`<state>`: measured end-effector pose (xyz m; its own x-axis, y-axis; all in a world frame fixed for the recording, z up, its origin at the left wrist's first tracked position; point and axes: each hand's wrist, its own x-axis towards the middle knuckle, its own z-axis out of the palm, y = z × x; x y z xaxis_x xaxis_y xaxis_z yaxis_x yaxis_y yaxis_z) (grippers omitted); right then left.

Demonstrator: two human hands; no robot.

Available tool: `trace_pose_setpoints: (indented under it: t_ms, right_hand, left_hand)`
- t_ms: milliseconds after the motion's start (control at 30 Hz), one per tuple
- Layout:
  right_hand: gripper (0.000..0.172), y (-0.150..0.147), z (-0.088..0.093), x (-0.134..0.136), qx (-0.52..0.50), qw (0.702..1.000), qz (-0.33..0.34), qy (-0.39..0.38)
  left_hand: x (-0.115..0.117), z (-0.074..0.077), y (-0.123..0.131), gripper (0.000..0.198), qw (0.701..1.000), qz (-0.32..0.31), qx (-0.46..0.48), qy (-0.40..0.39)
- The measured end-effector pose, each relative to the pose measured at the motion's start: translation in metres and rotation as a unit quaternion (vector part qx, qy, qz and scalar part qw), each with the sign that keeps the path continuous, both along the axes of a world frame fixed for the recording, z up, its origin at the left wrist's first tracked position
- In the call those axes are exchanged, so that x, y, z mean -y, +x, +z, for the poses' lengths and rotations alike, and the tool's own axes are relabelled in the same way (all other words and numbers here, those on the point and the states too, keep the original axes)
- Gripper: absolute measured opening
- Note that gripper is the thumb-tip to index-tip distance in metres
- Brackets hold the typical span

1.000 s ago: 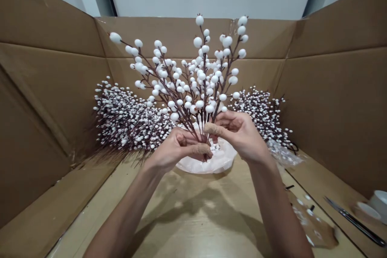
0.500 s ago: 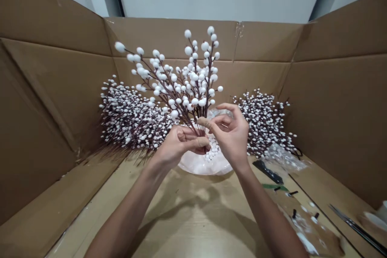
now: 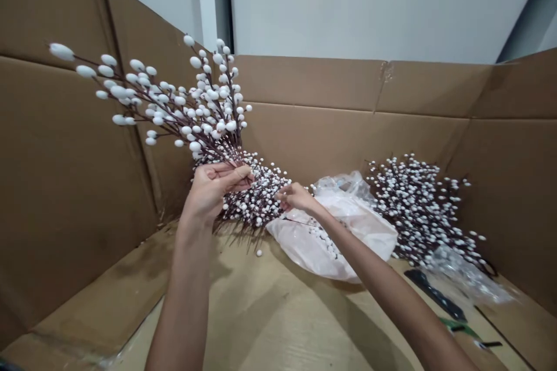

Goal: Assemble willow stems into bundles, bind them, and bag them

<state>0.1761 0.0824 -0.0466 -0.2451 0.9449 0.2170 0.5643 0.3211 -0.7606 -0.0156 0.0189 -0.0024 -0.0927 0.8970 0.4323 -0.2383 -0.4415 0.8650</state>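
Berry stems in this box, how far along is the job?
Done: large-berry stems are gathered into a bunch in the left hand. In hand: the right hand is at a small-berry spray beside that bunch. Left: another small-berry pile lies beyond the plastic bag.

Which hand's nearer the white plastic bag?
Right. The right hand is just left of the bag, at its edge; the left hand is farther left, gripping the berry stems.
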Motion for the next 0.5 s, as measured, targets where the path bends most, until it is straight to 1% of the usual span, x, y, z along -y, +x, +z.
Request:
trace_pose_setpoints:
  t_ms: [67, 133, 200, 267, 367, 433, 500]
  right_hand:
    - [0.022, -0.018, 0.000, -0.007, 0.089, 0.995, 0.016, -0.033]
    - [0.015, -0.030, -0.001, -0.005, 0.171, 0.983, 0.033, -0.052]
    - [0.016, -0.035, -0.002, 0.001, 0.250, 0.965, 0.043, -0.069]
    - [0.016, -0.036, -0.003, 0.005, 0.321, 0.944, 0.029, -0.070]
    - [0.022, -0.033, -0.005, 0.002, 0.390, 0.919, -0.007, -0.048]
    - [0.027, -0.030, -0.009, -0.003, 0.417, 0.908, -0.015, -0.047]
    - [0.027, -0.027, -0.014, -0.008, 0.432, 0.900, -0.016, -0.052]
  left_hand:
    - [0.001, 0.000, -0.005, 0.025, 1.000, 0.006, 0.010, 0.009]
    - [0.002, 0.000, -0.009, 0.024, 1.000, 0.003, 0.014, 0.018]
    - [0.004, 0.001, -0.012, 0.024, 0.999, -0.006, 0.022, 0.024]
    - [0.006, 0.001, -0.014, 0.024, 0.999, -0.014, 0.031, 0.025]
    - [0.007, 0.001, -0.016, 0.025, 0.999, -0.020, 0.038, 0.029]
    - [0.007, 0.001, -0.016, 0.024, 0.998, -0.024, 0.042, 0.035]
    - [0.007, 0.000, -0.016, 0.024, 0.998, -0.028, 0.043, 0.036]
